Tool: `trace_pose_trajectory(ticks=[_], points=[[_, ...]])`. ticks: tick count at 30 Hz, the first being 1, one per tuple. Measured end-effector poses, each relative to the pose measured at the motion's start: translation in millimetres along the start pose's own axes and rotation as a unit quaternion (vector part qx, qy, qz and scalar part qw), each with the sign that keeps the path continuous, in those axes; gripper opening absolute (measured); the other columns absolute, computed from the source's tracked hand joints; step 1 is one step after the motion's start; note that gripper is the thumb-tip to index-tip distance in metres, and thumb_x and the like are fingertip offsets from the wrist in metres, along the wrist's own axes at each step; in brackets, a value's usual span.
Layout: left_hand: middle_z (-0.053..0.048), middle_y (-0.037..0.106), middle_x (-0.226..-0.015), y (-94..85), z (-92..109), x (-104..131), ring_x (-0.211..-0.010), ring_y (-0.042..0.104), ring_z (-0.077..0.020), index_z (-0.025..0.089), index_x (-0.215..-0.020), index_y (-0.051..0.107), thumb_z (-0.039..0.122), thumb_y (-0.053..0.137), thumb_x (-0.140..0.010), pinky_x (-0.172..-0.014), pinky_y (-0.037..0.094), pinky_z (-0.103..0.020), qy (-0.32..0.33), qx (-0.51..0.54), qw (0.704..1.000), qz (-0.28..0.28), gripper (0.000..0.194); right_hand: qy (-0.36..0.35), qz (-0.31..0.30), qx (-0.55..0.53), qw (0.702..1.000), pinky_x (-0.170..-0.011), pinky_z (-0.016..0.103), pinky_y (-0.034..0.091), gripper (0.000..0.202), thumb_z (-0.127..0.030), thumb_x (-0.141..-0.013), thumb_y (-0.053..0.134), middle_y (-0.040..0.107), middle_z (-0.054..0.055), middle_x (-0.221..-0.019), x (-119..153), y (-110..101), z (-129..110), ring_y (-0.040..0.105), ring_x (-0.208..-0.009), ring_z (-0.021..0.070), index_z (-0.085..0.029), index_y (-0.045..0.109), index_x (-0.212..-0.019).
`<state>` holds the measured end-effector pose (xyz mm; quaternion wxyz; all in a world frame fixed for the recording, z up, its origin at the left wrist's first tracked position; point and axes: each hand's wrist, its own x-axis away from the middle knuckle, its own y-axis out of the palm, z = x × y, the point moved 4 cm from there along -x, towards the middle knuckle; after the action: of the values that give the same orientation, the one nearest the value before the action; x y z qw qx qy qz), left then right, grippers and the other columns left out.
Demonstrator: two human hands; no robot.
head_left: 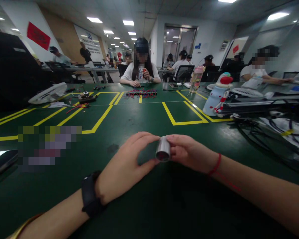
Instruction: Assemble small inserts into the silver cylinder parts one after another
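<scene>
A short silver metal tube is held above the green table, its round opening tilted down toward me. The inside of the tube looks dark and reddish, too small to make out. My right hand, a red string at its wrist, pinches the tube from the right with thumb and fingers. From the left, my left hand curves round in a wide C, with fingertips at the tube's top edge and the thumb by its lower edge. A black watch is on my left wrist.
Yellow tape marks the table. Wires lie in front of a co-worker opposite. A blue bottle and black cables are on the right. A white fan and a phone-like device are on the left.
</scene>
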<state>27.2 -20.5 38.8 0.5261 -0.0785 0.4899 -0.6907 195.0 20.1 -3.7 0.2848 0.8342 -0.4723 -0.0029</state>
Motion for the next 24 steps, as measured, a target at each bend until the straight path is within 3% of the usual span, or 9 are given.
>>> trace_pose_trajectory(ticks=[2,5,14,20,24], points=[[-0.004,0.060,-0.117,4.7,3.9,-2.3,-0.110,0.053,-0.0216,0.027,-0.114,0.057,0.025,0.060,-0.081,-0.096,0.042,-0.038,0.003,0.032,0.999,0.031,0.033,0.054,-0.035,-0.066,0.996,-0.080,0.028,0.048,0.024,-0.036,-0.079,0.062,0.062,0.001,-0.082,-9.3,16.7,18.1,0.060,-0.074,0.0087,-0.016,0.058,-0.091],[-0.003,0.064,-0.109,6.6,-0.6,0.7,-0.102,0.057,-0.0208,0.026,-0.106,0.061,0.027,0.061,-0.081,-0.090,0.045,-0.036,-0.021,0.052,0.996,0.065,0.025,0.084,-0.053,-0.096,0.990,-0.085,0.029,0.046,0.030,-0.041,-0.081,0.059,0.062,0.002,-0.084,-13.4,22.5,29.2,0.059,-0.076,0.0086,-0.016,0.058,-0.096],[-0.003,0.066,-0.102,8.2,-0.1,1.8,-0.096,0.059,-0.0204,0.025,-0.100,0.063,0.029,0.064,-0.079,-0.082,0.047,-0.034,-0.030,0.052,0.995,0.083,0.021,0.065,-0.064,-0.083,0.992,-0.088,0.030,0.045,0.031,-0.044,-0.084,0.055,0.061,0.002,-0.090,-10.5,22.4,27.4,0.059,-0.078,0.0083,-0.016,0.057,-0.097],[-0.005,0.063,-0.115,8.5,-6.0,6.9,-0.101,0.060,-0.0229,0.027,-0.122,0.050,0.032,0.065,-0.078,-0.088,0.046,-0.040,-0.059,0.002,0.992,0.109,0.047,0.017,-0.058,-0.089,0.994,-0.086,0.033,0.046,0.032,-0.046,-0.084,0.054,0.062,0.004,-0.095,-13.8,21.2,31.1,0.059,-0.078,0.0094,-0.017,0.058,-0.098],[-0.004,0.064,-0.109,8.5,-5.3,7.3,-0.099,0.060,-0.0218,0.026,-0.110,0.056,0.033,0.063,-0.080,-0.086,0.046,-0.039,-0.058,-0.015,0.993,0.106,0.032,-0.001,-0.058,-0.088,0.994,-0.085,0.034,0.047,0.030,-0.042,-0.083,0.056,0.061,0.004,-0.092,-12.6,20.8,32.1,0.059,-0.078,0.0097,-0.016,0.057,-0.096]])
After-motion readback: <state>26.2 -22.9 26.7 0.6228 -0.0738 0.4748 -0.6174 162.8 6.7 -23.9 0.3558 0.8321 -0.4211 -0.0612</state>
